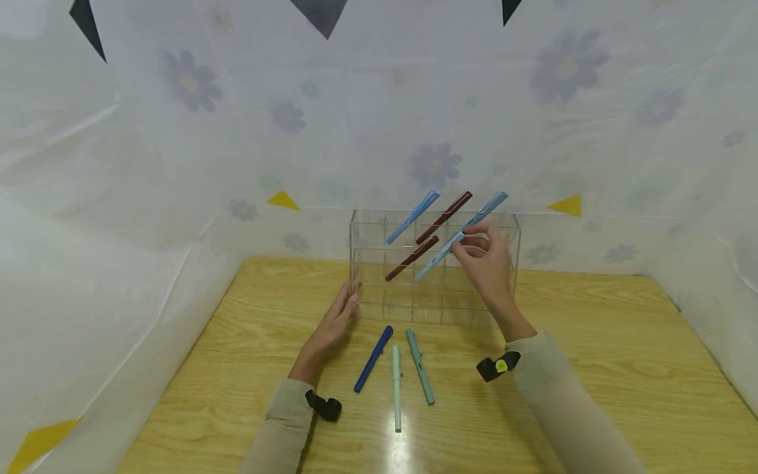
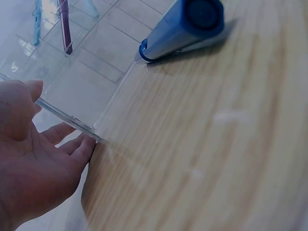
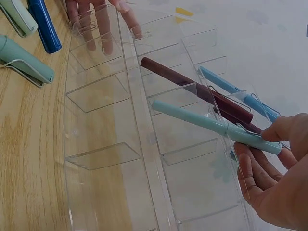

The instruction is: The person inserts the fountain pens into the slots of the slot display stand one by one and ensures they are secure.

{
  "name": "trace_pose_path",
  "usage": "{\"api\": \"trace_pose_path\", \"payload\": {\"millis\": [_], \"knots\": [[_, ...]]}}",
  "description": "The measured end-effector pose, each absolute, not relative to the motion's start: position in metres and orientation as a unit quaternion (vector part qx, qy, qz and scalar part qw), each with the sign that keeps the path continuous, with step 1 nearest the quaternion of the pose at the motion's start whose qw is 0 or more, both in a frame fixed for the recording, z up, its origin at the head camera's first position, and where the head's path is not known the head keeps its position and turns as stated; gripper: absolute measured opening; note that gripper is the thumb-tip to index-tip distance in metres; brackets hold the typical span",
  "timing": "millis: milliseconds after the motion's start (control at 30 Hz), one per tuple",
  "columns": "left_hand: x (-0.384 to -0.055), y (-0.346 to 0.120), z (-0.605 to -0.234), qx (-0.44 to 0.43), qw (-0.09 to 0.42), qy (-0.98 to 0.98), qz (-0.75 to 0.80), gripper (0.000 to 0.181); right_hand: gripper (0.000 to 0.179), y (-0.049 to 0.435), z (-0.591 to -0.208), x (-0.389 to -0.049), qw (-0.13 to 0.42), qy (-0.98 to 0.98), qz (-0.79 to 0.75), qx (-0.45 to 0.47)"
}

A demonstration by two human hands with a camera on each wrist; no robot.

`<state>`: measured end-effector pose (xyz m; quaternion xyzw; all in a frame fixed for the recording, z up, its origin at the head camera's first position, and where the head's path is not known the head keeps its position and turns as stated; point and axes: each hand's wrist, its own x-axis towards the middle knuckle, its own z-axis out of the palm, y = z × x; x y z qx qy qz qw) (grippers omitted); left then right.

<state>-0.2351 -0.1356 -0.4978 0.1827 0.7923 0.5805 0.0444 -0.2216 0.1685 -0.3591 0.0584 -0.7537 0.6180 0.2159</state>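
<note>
My right hand (image 1: 490,266) pinches a pale blue pen (image 3: 190,117) near its capped end between thumb and fingers. The pen slants into the lower tier of a clear compartment rack (image 3: 149,134), beside a dark red pen (image 1: 408,260). At the rack's left side is my left hand (image 1: 333,324), its thumb at the front edge and its fingers along the outer wall, gripping it. Higher up in the rack lean a light blue pen (image 1: 412,217), another dark red pen (image 1: 443,218) and a blue pen (image 1: 490,205), partly overlapped by the held one.
Three pens lie on the wooden table (image 1: 237,368) in front of the rack: a dark blue pen (image 1: 373,360), a mint pen (image 1: 397,388) and a grey-green pen (image 1: 420,367). A flower-patterned white sheet (image 1: 367,99) hangs behind the table and at its sides.
</note>
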Motion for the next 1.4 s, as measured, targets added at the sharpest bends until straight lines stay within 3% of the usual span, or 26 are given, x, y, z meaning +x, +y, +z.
{"api": "trace_pose_path", "payload": {"millis": [233, 467, 1400], "knots": [[-0.235, -0.136, -0.498, 0.186, 0.045, 0.791, 0.581, 0.06, 0.033, 0.171, -0.364, -0.223, 0.214, -0.76, 0.611, 0.057], [-0.237, -0.137, -0.5, 0.194, 0.043, 0.791, 0.579, 0.059, 0.032, 0.183, -0.395, -0.246, 0.25, -0.792, 0.556, 0.041], [-0.238, -0.134, -0.501, 0.191, 0.042, 0.791, 0.58, 0.058, 0.031, 0.202, -0.397, -0.238, 0.277, -0.782, 0.554, 0.074]]}}
